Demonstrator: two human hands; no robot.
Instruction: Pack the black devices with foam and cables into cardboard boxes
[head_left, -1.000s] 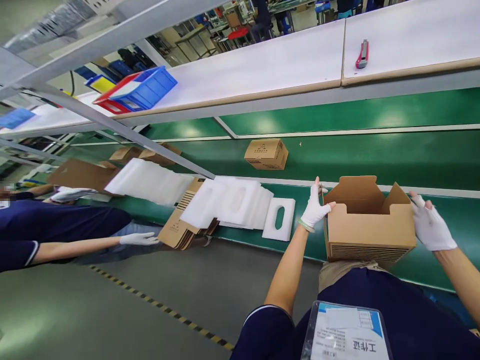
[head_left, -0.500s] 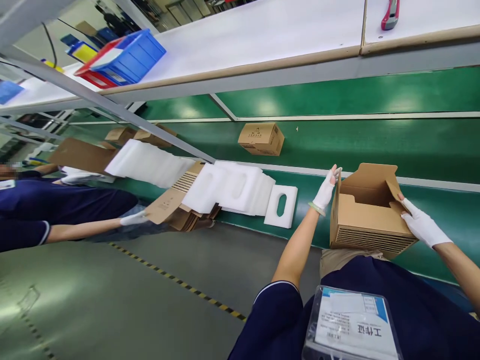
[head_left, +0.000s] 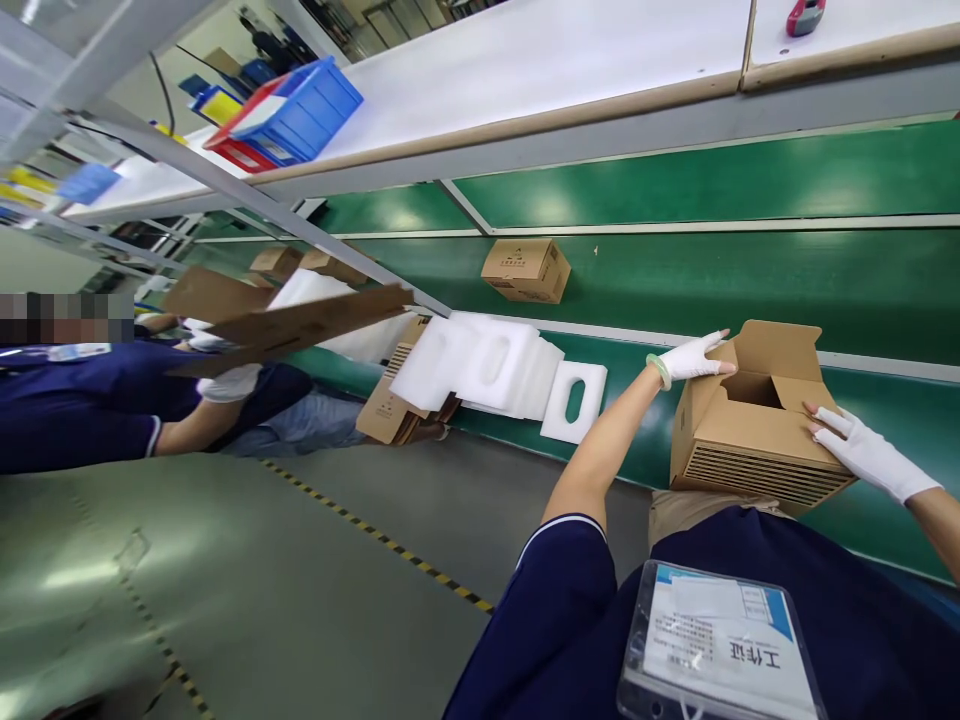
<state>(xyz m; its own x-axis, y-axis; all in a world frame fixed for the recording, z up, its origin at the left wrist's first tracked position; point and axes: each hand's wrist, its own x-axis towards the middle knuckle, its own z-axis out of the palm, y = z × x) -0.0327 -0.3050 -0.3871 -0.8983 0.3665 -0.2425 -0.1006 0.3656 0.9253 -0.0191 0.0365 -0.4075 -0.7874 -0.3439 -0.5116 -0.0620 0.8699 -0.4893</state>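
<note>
An open cardboard box (head_left: 761, 440) stands on the green surface in front of me, its back flap (head_left: 778, 345) upright and its right flap folded inward. My left hand (head_left: 694, 357), in a white glove with bare fingertips, lies on the box's left flap with fingers stretched out. At the right side my right hand (head_left: 874, 450), gloved the same way, has its fingers apart against the box's edge; nothing shows in its grip. To the left lie a white foam sheet with an oval hole (head_left: 574, 402) and a stack of similar foam pieces (head_left: 491, 365).
A closed carton (head_left: 526, 270) sits on the green belt behind. Flat cardboard pieces (head_left: 390, 405) lie beside the foam. On the left a co-worker (head_left: 82, 400) handles a cardboard piece (head_left: 300, 325). The overhead shelf (head_left: 540, 60) carries a blue bin (head_left: 304, 110) and a cutter (head_left: 805, 17).
My left hand has moved right onto the left flap, which now leans inward. The right flap is folded in and my right fingers have loosened from it. The co-worker has lifted a cardboard piece.
</note>
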